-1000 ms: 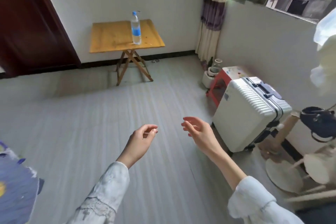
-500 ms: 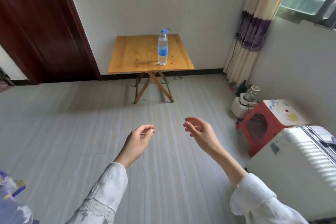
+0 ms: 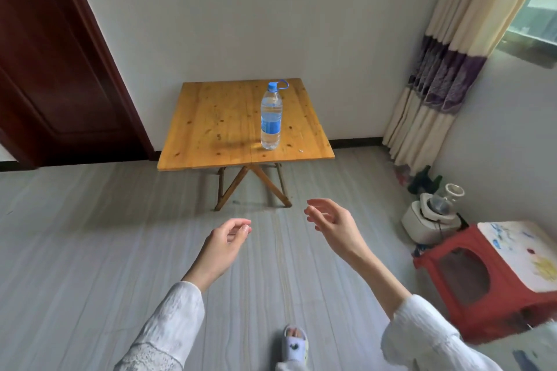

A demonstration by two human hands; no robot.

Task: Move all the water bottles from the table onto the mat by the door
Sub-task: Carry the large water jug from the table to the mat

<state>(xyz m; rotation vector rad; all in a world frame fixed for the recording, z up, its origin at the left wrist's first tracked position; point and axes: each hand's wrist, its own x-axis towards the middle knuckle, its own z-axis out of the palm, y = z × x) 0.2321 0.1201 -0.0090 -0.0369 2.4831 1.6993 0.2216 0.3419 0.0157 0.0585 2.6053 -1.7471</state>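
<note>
One clear water bottle (image 3: 271, 117) with a blue cap and blue label stands upright on the right half of a small wooden folding table (image 3: 211, 135) against the far wall. My left hand (image 3: 226, 245) hovers over the floor in front of the table, fingers loosely curled, holding nothing. My right hand (image 3: 334, 224) is beside it, fingers spread, also holding nothing. Both hands are well short of the table and below the bottle. The mat is out of view.
A dark red door (image 3: 57, 69) stands to the left of the table. At the right are a striped curtain (image 3: 446, 69), a white appliance (image 3: 431, 217), a red stool (image 3: 494, 277) and a suitcase corner (image 3: 524, 349). My slippered foot (image 3: 296, 342) is on the grey floor.
The view has swung left and moved closer to the table, so the bottle looks larger. The suitcase and the blue mat edge have slid out of frame. Both hands stay raised and hold nothing.
</note>
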